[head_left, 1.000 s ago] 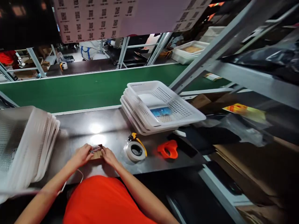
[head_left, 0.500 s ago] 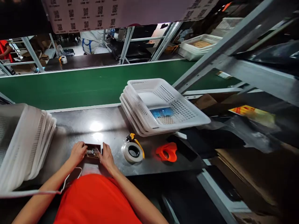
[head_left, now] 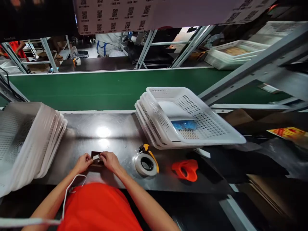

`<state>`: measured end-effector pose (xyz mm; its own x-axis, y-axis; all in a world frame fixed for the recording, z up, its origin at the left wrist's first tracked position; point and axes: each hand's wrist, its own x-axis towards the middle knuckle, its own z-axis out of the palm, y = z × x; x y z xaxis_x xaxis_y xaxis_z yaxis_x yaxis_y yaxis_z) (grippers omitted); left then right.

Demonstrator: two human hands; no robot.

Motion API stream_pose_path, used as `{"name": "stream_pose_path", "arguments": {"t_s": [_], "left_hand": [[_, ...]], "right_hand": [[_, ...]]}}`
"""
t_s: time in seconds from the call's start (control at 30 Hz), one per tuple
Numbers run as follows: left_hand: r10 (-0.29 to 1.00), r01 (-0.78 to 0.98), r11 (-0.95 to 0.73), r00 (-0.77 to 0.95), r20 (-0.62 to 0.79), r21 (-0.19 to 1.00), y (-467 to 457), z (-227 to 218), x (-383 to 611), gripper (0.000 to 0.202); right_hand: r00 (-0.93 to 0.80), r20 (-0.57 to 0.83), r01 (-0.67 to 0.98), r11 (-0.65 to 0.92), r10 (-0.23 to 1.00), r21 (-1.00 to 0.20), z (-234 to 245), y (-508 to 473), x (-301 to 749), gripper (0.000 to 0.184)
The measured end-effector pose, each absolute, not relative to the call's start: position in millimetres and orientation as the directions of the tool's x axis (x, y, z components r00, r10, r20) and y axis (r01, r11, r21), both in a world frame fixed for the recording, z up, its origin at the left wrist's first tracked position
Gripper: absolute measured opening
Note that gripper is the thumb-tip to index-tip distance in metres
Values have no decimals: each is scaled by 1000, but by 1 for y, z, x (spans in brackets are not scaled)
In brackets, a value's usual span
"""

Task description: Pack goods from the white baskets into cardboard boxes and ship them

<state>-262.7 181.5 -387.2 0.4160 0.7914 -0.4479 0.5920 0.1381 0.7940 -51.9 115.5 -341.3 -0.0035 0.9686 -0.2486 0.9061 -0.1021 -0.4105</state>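
Note:
A small open brown cardboard box (head_left: 98,164) lies on the metal bench close to my body. My left hand (head_left: 83,162) grips its left side, thumb and fingers together at the rim. From the right, my right hand (head_left: 110,160) reaches over the box with its fingers bent and closed at the contents. A small pale piece (head_left: 96,157) shows inside between the two hands; its kind is unclear, and my right fingers partly hide it. Right of my hands sits a tape dispenser (head_left: 145,164) with a clear roll and yellow handle.
Stacked white perforated baskets stand on the left (head_left: 36,144) and at the back right (head_left: 166,128); the right stack's top basket holds a blue packet (head_left: 184,125). An orange plastic piece (head_left: 185,170) lies beyond the tape. A green conveyor belt (head_left: 101,89) runs behind the bench.
My right hand has moved from the box's right side to over its opening, fingers now at the contents. My left hand stays at the left side. The whole view has shifted.

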Motion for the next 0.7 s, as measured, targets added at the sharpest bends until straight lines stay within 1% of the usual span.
{"name": "stream_pose_path", "arguments": {"t_s": [0.1,0.17,0.27,0.33,0.4,0.43,0.5,0.53,0.6,0.7], "left_hand": [[811,576,174,376,-448,799,178,-389,-262,38],[827,579,152,370,-424,801,178,-390,-262,36],[859,595,73,371,-354,801,178,-393,-262,26],[888,613,-18,373,-269,790,177,-395,-260,18],[883,623,-173,440,-160,763,175,-397,-256,13],[854,621,-274,508,-112,734,173,-399,-252,11],[751,589,-465,657,-58,661,168,-402,-242,14],[700,566,-531,712,-49,631,165,-403,-236,15],[641,546,-617,767,-41,568,161,-406,-227,18],[616,562,-705,787,-17,432,165,-409,-219,27]], "right_hand": [[9,-225,908,-103,974,-407,-340,107,-62,32],[56,-174,909,-122,983,-398,-344,97,-67,37],[229,-45,874,-226,972,-431,-359,78,-66,49],[311,-14,836,-280,950,-473,-373,69,-61,54],[276,-32,831,-255,961,-494,-384,64,-56,51],[228,-41,839,-217,973,-499,-388,64,-55,48],[137,-51,855,-144,989,-498,-392,65,-54,40],[100,-58,860,-115,993,-497,-392,66,-54,36],[37,-72,867,-67,997,-493,-392,70,-53,33],[8,-85,873,-48,996,-485,-392,80,-50,29]]}}
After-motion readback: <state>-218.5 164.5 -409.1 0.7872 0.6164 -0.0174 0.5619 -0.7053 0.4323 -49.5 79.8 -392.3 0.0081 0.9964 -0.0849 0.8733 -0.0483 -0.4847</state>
